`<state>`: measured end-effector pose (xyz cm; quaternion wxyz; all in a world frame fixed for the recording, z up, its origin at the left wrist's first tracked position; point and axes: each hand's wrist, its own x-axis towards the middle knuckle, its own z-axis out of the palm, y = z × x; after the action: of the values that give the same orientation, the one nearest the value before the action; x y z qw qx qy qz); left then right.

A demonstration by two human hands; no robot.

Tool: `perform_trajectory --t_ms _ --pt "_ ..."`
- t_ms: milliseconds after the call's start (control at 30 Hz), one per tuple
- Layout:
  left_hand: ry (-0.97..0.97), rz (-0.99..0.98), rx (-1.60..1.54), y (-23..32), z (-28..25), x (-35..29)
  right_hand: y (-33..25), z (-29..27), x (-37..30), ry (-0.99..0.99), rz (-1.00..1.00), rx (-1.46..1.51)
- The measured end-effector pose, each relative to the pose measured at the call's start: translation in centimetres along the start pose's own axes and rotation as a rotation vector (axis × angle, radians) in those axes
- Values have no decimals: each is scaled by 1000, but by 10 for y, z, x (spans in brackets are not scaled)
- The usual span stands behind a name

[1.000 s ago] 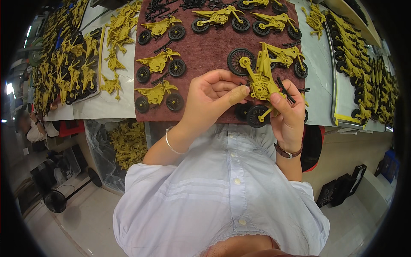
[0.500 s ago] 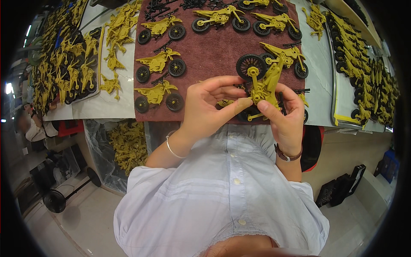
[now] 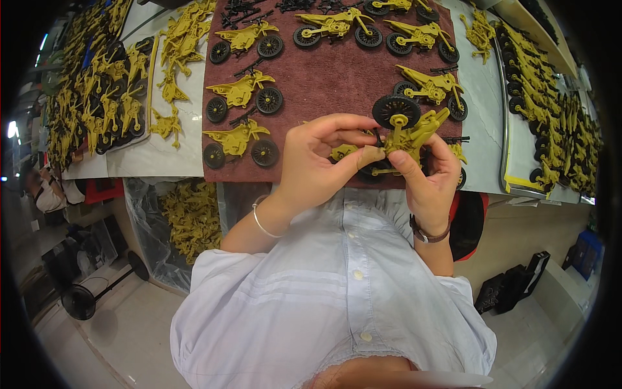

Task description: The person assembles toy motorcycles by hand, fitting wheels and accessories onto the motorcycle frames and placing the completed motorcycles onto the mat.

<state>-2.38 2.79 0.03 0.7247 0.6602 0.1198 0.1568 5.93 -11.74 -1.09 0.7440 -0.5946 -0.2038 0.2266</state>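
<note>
A yellow toy motorcycle (image 3: pixel 414 133) is tilted up above the front of the towel, with one black spoked wheel (image 3: pixel 396 111) on its raised end. My right hand (image 3: pixel 433 178) grips its body between thumb and fingers. My left hand (image 3: pixel 330 150) is closed beside it, pinching a thin black part (image 3: pixel 378 137) against the motorcycle; its fingers hide most of that part. Partly covered by my hands, another yellow motorcycle lies underneath. To the left, a toy motorcycle (image 3: pixel 236 139) with two black wheels rests on the towel.
Rows of similar motorcycles lie on the dark red towel (image 3: pixel 311 78), with black parts (image 3: pixel 243 14) at its far edge. Yellow bodies (image 3: pixel 183 39) are heaped left of it. Trays of motorcycles (image 3: pixel 544 117) flank both sides. A plastic-lined container of yellow parts (image 3: pixel 191 217) sits below the table's left front.
The held motorcycle has turned: its raised wheel has shifted right and slightly down and shows more of its tread, while the yellow body leans further right. Both hands stay almost in place.
</note>
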Motion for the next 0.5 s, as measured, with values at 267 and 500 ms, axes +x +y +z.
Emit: perform_trajectory --t_ms 267,500 --pt "-83 147 -42 8 -3 15 -9 -2 6 -105 -13 -108" --pt "-130 118 -58 9 -5 19 -15 2 6 -182 -207 -406"
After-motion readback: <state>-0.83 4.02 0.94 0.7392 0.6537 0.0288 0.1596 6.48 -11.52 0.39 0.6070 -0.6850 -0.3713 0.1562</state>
